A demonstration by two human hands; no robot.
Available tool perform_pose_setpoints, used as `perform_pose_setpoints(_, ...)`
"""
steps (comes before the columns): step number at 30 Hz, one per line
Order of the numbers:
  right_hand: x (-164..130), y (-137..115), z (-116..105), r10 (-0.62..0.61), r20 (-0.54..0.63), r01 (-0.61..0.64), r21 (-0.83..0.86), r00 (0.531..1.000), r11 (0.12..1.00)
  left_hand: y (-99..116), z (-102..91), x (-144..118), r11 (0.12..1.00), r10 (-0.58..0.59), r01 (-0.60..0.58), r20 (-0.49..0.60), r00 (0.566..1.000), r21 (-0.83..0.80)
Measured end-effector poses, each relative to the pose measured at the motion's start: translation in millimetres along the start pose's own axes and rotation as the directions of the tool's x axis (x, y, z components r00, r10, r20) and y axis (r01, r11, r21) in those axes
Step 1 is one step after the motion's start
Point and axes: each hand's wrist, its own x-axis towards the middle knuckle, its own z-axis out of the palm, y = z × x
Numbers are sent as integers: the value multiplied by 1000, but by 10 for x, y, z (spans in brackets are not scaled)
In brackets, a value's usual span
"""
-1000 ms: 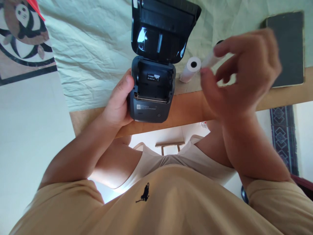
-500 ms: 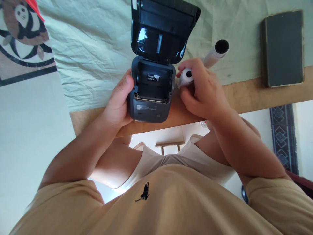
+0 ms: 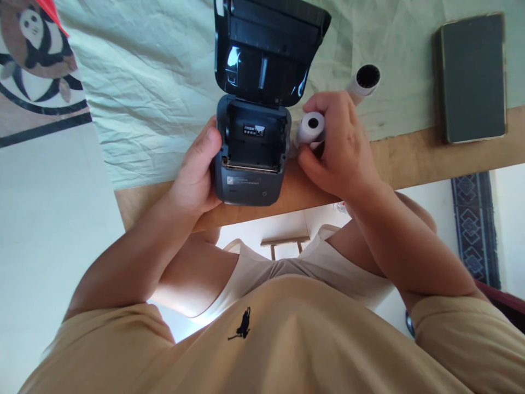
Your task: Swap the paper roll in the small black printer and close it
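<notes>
My right hand (image 3: 342, 150) is wrapped around a small white paper roll with a dark core (image 3: 310, 127), fingers curled over its top, just beside the right wall of the printer. My left hand (image 3: 197, 172) grips the left side of the dark grey compact label printer (image 3: 250, 158), thumb on its upper edge. Its glossy hinged lid (image 3: 266, 49) stands open, and the bay shows no roll. The printer sits at the wooden table edge (image 3: 410, 158); a hard push could slide it off. A second white tube (image 3: 363, 82) lies behind on the pale green cloth (image 3: 156, 82), a dark flat case (image 3: 471, 76) well apart.
</notes>
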Motion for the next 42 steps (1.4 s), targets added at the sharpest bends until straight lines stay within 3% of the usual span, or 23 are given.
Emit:
perform_pose_setpoints(4, 11, 64, -80, -59, -131, 76, 131, 990, 988, 0, -4, 1, 1000, -5, 5, 6, 1000, 15)
perform_pose_setpoints(7, 14, 71, -97, -110, -296, 185, 239, 949, 953, -17, -31, 14, 998, 3, -4, 22, 1000, 61)
perform_pose_setpoints(10, 12, -36, -82, -168, -370, 260, 215, 914, 941, -47, -88, 17, 994, 52, -56, 41, 998, 93)
perform_pose_setpoints(13, 20, -223, -70, -257, -323, 319, 154, 911, 935, -61, -124, -2, 989, 86, -86, 5, 996, 120)
perform_pose_setpoints(18, 91, -438, -42, -188, -139, 208, 146, 972, 967, -18, -81, -31, 991, 26, -15, -78, 997, 137)
perform_pose_setpoints(22, 157, -459, 7, -154, -100, 157, 18, 983, 987, 3, -63, -36, 986, 30, -19, -62, 998, 166)
perform_pose_setpoints(28, 201, -464, 41, -147, -119, 149, 8, 982, 989, -21, -94, -69, 988, 60, -51, -59, 996, 149)
perform_pose_setpoints(34, 239, -462, 8, -70, 79, 68, 33, 994, 997, -8, -100, -60, 988, 48, -44, -23, 999, 148)
perform_pose_setpoints(38, 197, -459, 24, -83, -21, 85, 82, 996, 993, -8, -88, -42, 986, 63, -58, -25, 998, 158)
perform_pose_setpoints(42, 108, -476, 79, -188, -178, 205, 79, 966, 976, -39, -107, -24, 990, 108, -105, -28, 994, 99)
